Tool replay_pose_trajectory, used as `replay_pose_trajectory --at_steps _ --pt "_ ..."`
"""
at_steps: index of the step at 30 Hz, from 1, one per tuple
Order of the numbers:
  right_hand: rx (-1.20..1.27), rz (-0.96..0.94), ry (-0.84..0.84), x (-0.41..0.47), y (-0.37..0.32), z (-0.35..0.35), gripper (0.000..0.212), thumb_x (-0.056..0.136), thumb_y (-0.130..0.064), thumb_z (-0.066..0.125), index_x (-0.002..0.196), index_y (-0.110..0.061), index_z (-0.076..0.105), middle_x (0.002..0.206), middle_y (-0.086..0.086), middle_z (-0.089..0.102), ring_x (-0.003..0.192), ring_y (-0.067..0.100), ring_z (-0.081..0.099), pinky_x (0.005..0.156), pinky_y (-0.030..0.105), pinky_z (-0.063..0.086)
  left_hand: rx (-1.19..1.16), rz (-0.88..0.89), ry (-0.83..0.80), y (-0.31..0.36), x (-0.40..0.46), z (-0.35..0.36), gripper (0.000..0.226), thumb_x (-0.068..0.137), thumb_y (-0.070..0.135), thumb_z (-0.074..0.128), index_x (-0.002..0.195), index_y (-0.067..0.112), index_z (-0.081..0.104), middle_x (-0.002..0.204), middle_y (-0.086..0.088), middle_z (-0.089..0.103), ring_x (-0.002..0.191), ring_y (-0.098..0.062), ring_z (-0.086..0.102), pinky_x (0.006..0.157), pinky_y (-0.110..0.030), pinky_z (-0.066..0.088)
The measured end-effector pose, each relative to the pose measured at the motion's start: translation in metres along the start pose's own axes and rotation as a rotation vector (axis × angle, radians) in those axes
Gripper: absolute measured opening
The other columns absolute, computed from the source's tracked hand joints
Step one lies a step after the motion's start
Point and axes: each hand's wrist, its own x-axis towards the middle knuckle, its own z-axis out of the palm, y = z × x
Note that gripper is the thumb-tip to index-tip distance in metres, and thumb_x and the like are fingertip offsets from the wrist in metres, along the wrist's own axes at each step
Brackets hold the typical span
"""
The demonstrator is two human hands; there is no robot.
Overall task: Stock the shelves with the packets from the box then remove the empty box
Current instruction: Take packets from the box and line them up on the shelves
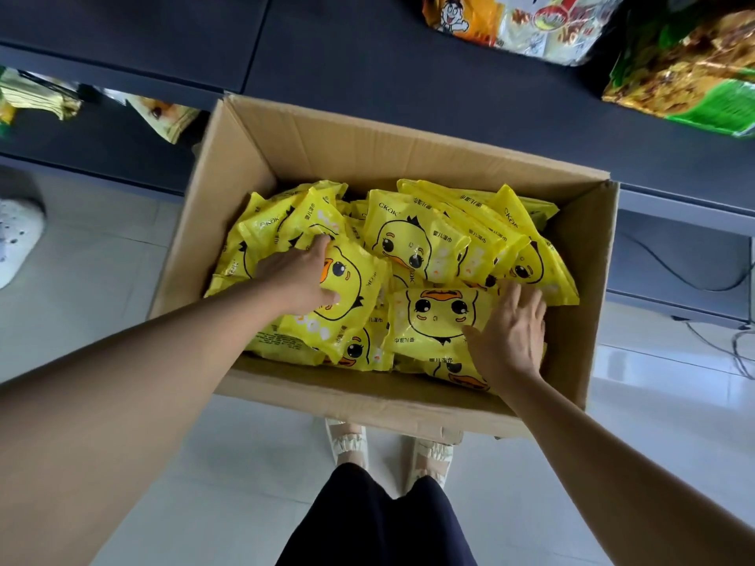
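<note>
Box of yellow duck packets, both hands inside, stocking barely begun.

Cardboard box (261,157) on the floor before dark shelves (367,55), heaped with packets (412,243); left hand (302,275) curls its fingers round one packet (347,288); right hand (510,337) lies flat, fingers spread, on another (433,316); best lift one or two squarely, since the film looks slippery; snack bags (678,75) already occupy the right shelf; cables (694,279) trail nearby.

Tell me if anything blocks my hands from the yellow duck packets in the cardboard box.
Nothing visible does. The open brown cardboard box has no lid over it, and the left hand and right hand already rest on the top yellow duck-print plastic packets.
</note>
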Motion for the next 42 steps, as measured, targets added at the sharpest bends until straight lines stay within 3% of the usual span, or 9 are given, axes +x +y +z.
replay_pose_trajectory --at_steps 4,10,14,17,21,25,30,33,42 --pt "0.167 0.271 -0.192 -0.003 0.004 -0.008 0.07 0.078 -0.02 0.071 0.131 -0.006 0.029 0.128 0.017 0.045 0.114 0.035 0.047 0.085 0.038 0.042 -0.231 -0.046 0.133 0.011 -0.007 0.006 0.072 0.09 0.028 0.061 0.143 0.027 0.013 0.068 0.0 0.052 0.065 -0.026 0.053 0.061 -0.033 0.039" --pt "0.382 0.429 -0.275 0.001 -0.002 -0.004 0.04 0.074 -0.018 0.074 0.107 -0.004 0.059 0.103 0.015 0.064 0.096 0.031 0.061 0.075 0.034 0.053 0.194 0.067 0.232 0.027 -0.008 0.011 0.077 0.084 0.012 0.066 0.145 0.028 0.022 0.129 -0.015 0.039 0.111 -0.031 0.048 0.07 -0.036 0.043" --pt "0.544 0.344 -0.087 0.005 -0.01 -0.02 0.019 0.079 -0.005 0.058 0.094 -0.013 0.067 0.072 0.004 0.057 0.075 0.028 0.055 0.054 0.026 0.039 0.409 0.443 0.096 0.039 0.008 0.003 0.089 0.077 -0.011 0.052 0.146 0.035 0.023 0.156 -0.002 0.012 0.142 -0.028 0.012 0.113 -0.047 0.021" --pt "0.506 0.1 0.099 0.015 -0.015 -0.04 0.019 0.086 -0.007 0.058 0.103 -0.005 0.066 0.075 0.006 0.056 0.071 0.024 0.048 0.06 0.024 0.03 0.489 0.503 -0.096 0.049 0.021 0.004 0.078 0.082 -0.008 0.045 0.146 0.031 0.026 0.157 0.006 0.016 0.146 -0.023 0.003 0.117 -0.048 0.007" --pt "0.488 -0.075 0.163 0.036 -0.024 -0.05 0.013 0.083 -0.007 0.062 0.074 -0.003 0.053 0.06 0.002 0.046 0.063 0.022 0.041 0.054 0.031 0.023 0.606 0.552 -0.052 0.058 0.034 -0.001 0.066 0.082 -0.002 0.049 0.139 0.028 0.035 0.144 0.002 0.033 0.14 -0.024 0.02 0.115 -0.049 0.009" --pt "0.649 -0.089 0.012 0.045 -0.04 -0.039 0.024 0.084 -0.009 0.065 0.107 -0.008 0.062 0.087 -0.003 0.062 0.081 0.01 0.06 0.059 0.011 0.041 0.645 0.458 -0.101 0.059 0.036 -0.01 0.048 0.085 -0.001 0.049 0.126 0.023 0.044 0.117 -0.002 0.053 0.123 -0.026 0.044 0.109 -0.045 0.02" --pt "0.53 0.053 -0.248 0.024 -0.046 0.0 0.038 0.086 -0.011 0.058 0.123 -0.006 0.048 0.105 0.007 0.059 0.082 0.017 0.051 0.049 0.013 0.037 0.447 0.271 -0.306 0.026 0.03 -0.025 0.031 0.093 0.029 0.054 0.106 0.002 0.06 0.1 -0.012 0.059 0.099 -0.031 0.056 0.08 -0.037 0.046" --pt "0.506 0.16 -0.297 0.015 -0.047 0.019 0.038 0.087 -0.015 0.057 0.122 -0.003 0.048 0.113 0.015 0.059 0.09 0.027 0.051 0.064 0.024 0.037 0.121 0.186 -0.275 0.006 0.025 -0.016 0.018 0.092 0.023 0.057 0.09 0.005 0.054 0.072 -0.003 0.043 0.078 -0.026 0.046 0.056 -0.029 0.031" --pt "0.459 0.029 -0.107 0.016 -0.061 -0.005 0.025 0.094 -0.013 0.05 0.116 -0.002 0.051 0.097 0.019 0.059 0.081 0.032 0.051 0.059 0.028 0.037 -0.448 0.003 -0.066 0.003 0.004 -0.011 0.021 0.092 0.012 0.056 0.112 0.008 0.049 0.08 -0.003 0.048 0.061 -0.015 0.042 0.05 -0.025 0.028"
